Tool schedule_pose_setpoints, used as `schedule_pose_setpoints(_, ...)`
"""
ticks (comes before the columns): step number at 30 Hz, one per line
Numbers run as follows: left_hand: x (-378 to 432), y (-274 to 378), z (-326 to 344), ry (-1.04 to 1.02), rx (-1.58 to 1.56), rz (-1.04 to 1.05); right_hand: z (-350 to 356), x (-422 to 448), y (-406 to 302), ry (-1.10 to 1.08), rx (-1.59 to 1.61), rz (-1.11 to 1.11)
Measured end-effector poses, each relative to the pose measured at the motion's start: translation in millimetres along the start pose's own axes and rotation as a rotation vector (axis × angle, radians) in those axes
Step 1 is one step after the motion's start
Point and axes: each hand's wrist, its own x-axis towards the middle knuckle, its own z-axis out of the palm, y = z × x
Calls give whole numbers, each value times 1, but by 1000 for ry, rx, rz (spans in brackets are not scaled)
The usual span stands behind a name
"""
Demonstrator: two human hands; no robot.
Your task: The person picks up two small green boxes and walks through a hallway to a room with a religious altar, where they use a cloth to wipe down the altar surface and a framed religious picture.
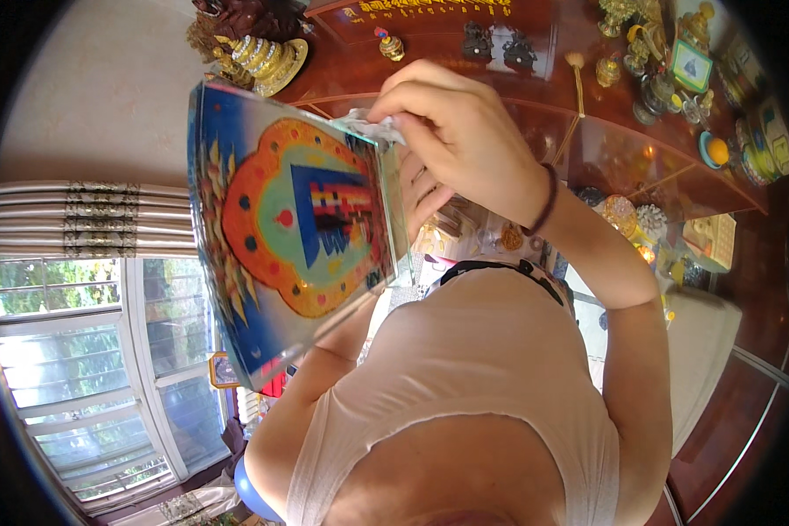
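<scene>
A thick clear-glass plaque (pixel 302 223) with a colourful painted emblem, an orange scalloped border and blue edges, is held up tilted at the left of centre. My right hand (pixel 460 131) pinches a crumpled white tissue or cloth (pixel 371 125) against the plaque's upper right edge. The fingers of my left hand (pixel 424 187) show beside the plaque's right edge, below my right hand, and seem to support it. The rest of my left hand is hidden behind the plaque.
A dark red wooden cabinet top (pixel 434 79) bears a tiered gold ornament (pixel 263 62), a small gold vase (pixel 390 47), dark figurines (pixel 477 41), a straw brush (pixel 577 79), a framed picture (pixel 692 66) and an orange fruit (pixel 717 151) in a blue bowl. A window (pixel 72 355) stands left.
</scene>
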Motion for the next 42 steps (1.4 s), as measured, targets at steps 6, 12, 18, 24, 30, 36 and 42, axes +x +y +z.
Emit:
schedule_pose_setpoints(6, 16, -17, -10, -51, -153, 220, 20, -11, 16, -35, -94, -28)
schedule_pose_setpoints(12, 47, -18, -40, -412, 89, 213, 14, -33, 8, -89, -93, 8)
schedule_pose_setpoints(18, 43, 0, -7, -150, 267, 164, 4, -64, -31, -226, 213, -14)
schedule_pose_setpoints(24, 43, 4, 5, -143, 508, 235, -22, -21, -17, 3, 557, 295)
schedule_pose_setpoints(30, 50, 0, 18, -80, 545, 353, 0, 19, 26, 62, -381, -41)
schedule_pose_setpoints(36, 69, 19, 2, -337, -45, 232, 1, -4, 5, 42, -178, 25)
schedule_pose_setpoints(42, 81, 44, 19, -488, -78, 245, 0, -19, -28, 155, 141, 91)
